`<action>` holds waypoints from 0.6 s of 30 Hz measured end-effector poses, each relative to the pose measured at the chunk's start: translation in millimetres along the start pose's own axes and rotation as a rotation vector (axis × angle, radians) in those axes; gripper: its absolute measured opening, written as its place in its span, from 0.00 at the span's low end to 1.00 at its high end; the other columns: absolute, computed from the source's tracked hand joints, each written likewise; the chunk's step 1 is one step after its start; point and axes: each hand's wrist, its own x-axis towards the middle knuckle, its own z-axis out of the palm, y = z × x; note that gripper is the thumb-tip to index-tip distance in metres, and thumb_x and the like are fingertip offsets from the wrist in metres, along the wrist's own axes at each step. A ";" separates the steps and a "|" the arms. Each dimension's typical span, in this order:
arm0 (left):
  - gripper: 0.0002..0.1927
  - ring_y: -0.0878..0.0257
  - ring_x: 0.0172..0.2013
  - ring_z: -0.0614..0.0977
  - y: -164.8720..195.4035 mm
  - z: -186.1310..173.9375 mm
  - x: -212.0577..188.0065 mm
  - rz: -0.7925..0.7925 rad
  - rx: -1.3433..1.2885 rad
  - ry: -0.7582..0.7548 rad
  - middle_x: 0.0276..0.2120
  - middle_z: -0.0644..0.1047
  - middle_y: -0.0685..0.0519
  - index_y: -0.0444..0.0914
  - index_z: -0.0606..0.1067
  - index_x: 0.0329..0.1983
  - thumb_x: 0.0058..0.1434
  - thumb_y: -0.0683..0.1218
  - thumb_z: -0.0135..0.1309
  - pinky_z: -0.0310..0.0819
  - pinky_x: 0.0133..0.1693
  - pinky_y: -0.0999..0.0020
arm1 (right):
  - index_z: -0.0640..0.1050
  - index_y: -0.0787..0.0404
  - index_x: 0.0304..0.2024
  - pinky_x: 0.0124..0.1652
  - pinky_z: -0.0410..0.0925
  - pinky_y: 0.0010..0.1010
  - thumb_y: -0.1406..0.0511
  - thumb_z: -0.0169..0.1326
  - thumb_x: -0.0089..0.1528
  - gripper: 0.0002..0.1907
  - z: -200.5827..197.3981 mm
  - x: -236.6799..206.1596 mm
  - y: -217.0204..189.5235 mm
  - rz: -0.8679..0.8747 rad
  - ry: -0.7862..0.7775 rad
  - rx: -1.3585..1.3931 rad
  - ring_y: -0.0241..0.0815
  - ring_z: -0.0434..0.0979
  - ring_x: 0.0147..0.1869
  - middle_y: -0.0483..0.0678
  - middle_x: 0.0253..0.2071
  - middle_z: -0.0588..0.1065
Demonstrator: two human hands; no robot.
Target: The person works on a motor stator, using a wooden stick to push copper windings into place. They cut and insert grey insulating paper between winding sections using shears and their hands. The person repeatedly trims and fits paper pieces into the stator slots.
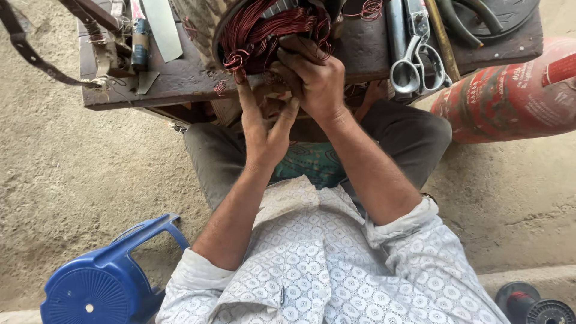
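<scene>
Both hands work at the near edge of one low wooden bench (pixel 180 81), pressed close together against a round motor stator (pixel 270 30) wound with reddish copper wire. The right hand (pixel 315 81) curls over the bottom of the coil, fingers bent down onto the wire; what it pinches, if anything, cannot be told. The left hand (pixel 264 129) lies just under it, palm up, forefinger stretched to the wire, the other fingers loosely bent and touching the right hand. The stator sits at the bench's front middle, above the person's knees. To its right on the bench lie one pair of scissors (pixel 414 63) and one small loose loop of wire (pixel 372 9). One red gas cylinder (pixel 510 90) lies on the ground at the right, one blue stool (pixel 102 282) stands at lower left, and one dark spool (pixel 534 306) shows at lower right.
</scene>
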 end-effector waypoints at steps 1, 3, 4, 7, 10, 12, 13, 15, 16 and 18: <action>0.53 0.64 0.47 0.80 -4.3 3.3 0.8 -0.001 -0.026 0.000 0.51 0.76 0.49 0.37 0.30 0.81 0.73 0.38 0.58 0.81 0.50 0.70 | 0.84 0.59 0.45 0.52 0.80 0.32 0.65 0.68 0.62 0.09 4.4 -1.2 3.9 -0.020 0.025 -0.024 0.44 0.85 0.54 0.46 0.52 0.81; 0.54 0.64 0.48 0.79 -12.0 7.9 0.9 -0.017 -0.073 0.004 0.51 0.74 0.49 0.37 0.27 0.81 0.72 0.38 0.57 0.80 0.50 0.71 | 0.84 0.58 0.44 0.50 0.80 0.33 0.65 0.68 0.61 0.10 10.6 -6.6 10.2 -0.051 0.053 -0.056 0.43 0.85 0.53 0.44 0.51 0.81; 0.53 0.64 0.48 0.79 -14.7 9.0 0.4 -0.045 -0.067 0.003 0.52 0.74 0.49 0.36 0.28 0.81 0.72 0.38 0.57 0.81 0.50 0.71 | 0.84 0.58 0.43 0.49 0.80 0.33 0.65 0.68 0.60 0.10 12.2 -8.8 13.0 -0.062 0.057 -0.068 0.43 0.85 0.52 0.44 0.52 0.81; 0.49 0.65 0.45 0.80 -17.1 9.9 2.5 -0.060 -0.013 0.000 0.53 0.75 0.49 0.35 0.34 0.79 0.72 0.37 0.58 0.80 0.47 0.72 | 0.84 0.58 0.42 0.44 0.79 0.34 0.63 0.69 0.56 0.12 15.1 -8.7 15.0 -0.071 0.048 -0.098 0.42 0.85 0.47 0.44 0.50 0.82; 0.44 0.66 0.40 0.81 -11.7 8.1 2.8 0.032 0.063 0.021 0.48 0.76 0.50 0.34 0.42 0.77 0.71 0.38 0.58 0.78 0.40 0.75 | 0.84 0.57 0.44 0.44 0.79 0.33 0.64 0.68 0.59 0.11 10.0 -1.4 7.6 -0.039 0.010 -0.144 0.42 0.85 0.47 0.45 0.51 0.82; 0.45 0.68 0.41 0.82 -7.7 2.8 2.2 0.028 0.068 0.055 0.45 0.78 0.52 0.31 0.40 0.78 0.70 0.40 0.56 0.83 0.41 0.76 | 0.84 0.57 0.47 0.46 0.78 0.34 0.65 0.66 0.62 0.11 -7.4 1.4 3.3 -0.019 -0.030 -0.150 0.43 0.85 0.49 0.47 0.53 0.81; 0.37 0.67 0.41 0.83 -6.1 -3.7 1.1 0.011 0.057 0.106 0.46 0.79 0.52 0.31 0.49 0.74 0.70 0.40 0.56 0.82 0.40 0.76 | 0.84 0.58 0.49 0.47 0.78 0.35 0.66 0.65 0.63 0.12 -14.3 0.1 -3.0 -0.024 -0.060 -0.118 0.45 0.84 0.50 0.49 0.54 0.81; 0.24 0.66 0.40 0.83 -5.5 -26.0 -0.3 -0.034 0.049 0.227 0.48 0.80 0.51 0.31 0.69 0.68 0.68 0.39 0.54 0.82 0.38 0.76 | 0.82 0.60 0.51 0.50 0.78 0.37 0.66 0.64 0.65 0.12 -29.5 -11.7 -21.4 -0.017 -0.077 -0.056 0.48 0.83 0.54 0.52 0.56 0.80; 0.18 0.65 0.39 0.83 -9.0 -43.9 9.8 0.023 0.145 0.277 0.46 0.81 0.51 0.32 0.72 0.61 0.69 0.40 0.54 0.82 0.39 0.75 | 0.81 0.60 0.51 0.52 0.78 0.37 0.67 0.64 0.67 0.11 -42.5 -18.6 -27.9 -0.011 -0.054 -0.041 0.49 0.83 0.57 0.52 0.56 0.79; 0.08 0.62 0.37 0.83 -18.4 -83.6 32.6 0.110 0.343 0.387 0.42 0.81 0.52 0.35 0.80 0.48 0.70 0.40 0.52 0.84 0.40 0.72 | 0.83 0.58 0.50 0.51 0.76 0.37 0.66 0.67 0.64 0.12 -64.1 -28.8 -35.3 0.029 -0.049 -0.150 0.46 0.82 0.53 0.50 0.51 0.80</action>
